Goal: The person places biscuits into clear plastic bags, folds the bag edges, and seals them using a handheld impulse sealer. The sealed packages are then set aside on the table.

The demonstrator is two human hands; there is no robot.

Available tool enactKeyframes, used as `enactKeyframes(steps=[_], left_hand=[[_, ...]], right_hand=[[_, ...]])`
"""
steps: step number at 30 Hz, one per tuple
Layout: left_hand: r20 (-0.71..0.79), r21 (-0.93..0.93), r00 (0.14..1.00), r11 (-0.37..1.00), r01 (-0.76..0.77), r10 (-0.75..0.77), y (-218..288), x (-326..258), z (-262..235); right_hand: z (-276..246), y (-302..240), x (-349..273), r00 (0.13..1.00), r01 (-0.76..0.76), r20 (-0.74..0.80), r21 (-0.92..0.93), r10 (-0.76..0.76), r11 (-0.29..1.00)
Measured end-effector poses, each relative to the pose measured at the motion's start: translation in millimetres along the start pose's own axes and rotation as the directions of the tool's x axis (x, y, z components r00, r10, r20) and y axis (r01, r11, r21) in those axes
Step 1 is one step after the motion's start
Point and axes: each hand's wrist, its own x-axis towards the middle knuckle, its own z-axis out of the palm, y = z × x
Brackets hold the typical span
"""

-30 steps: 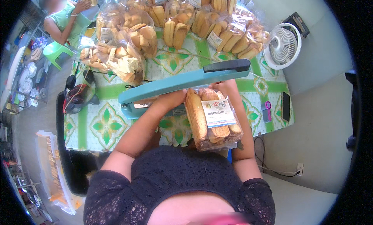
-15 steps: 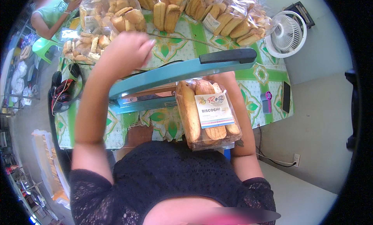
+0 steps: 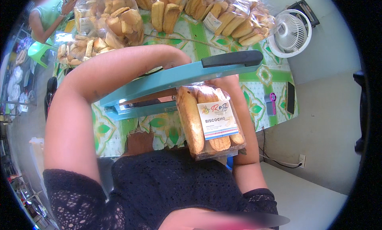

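Note:
A clear plastic bag of toasted bread (image 3: 189, 120) with a white label hangs tilted in front of me, its bottom past the table's near edge. My right hand (image 3: 226, 82) is at the bag's top, mostly behind it, and holds it there; the fingertips are hidden. Over the bag's mouth stands the raised teal lever of an impulse bag sealer (image 3: 159, 82) with a black grip. My left arm bends across behind the lever. Only the back of my left hand (image 3: 176, 56) shows near the bag's top, and its fingers are hidden by the lever.
Several large bags of toasted bread (image 3: 119, 21) line the table's far side. A white fan (image 3: 289, 33) stands at the far right. Near the right edge lie a purple-and-grey handheld device (image 3: 271, 104) and a black phone (image 3: 291, 98). Another person (image 3: 47, 15) works at the far left.
My left hand has moved right and down from above the sealer to behind its lever, near the bag's top. The bag and my right hand stay nearly in place.

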Motion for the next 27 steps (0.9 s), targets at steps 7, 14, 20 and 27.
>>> enactKeyframes(steps=[7,14,20,27], left_hand=[[-0.034,0.082,0.999,0.996,0.028,-0.025,0,10,-3],[-0.060,0.101,0.998,0.995,-0.019,0.025,0,1,6],[-0.063,0.115,0.997,0.993,-0.035,0.042,1,-3,9],[-0.056,0.150,0.997,0.987,-0.049,0.058,2,-7,12]], right_hand=[[-8,-12,-12,0.998,-0.006,-0.067,-0.048,0.003,0.999],[-6,14,-16,0.941,0.278,-0.248,0.184,-0.229,0.943],[-84,-11,-27,0.470,0.689,-0.853,0.515,0.226,0.510],[-114,-92,-46,0.524,0.608,-0.291,-0.531,-0.800,0.591]])
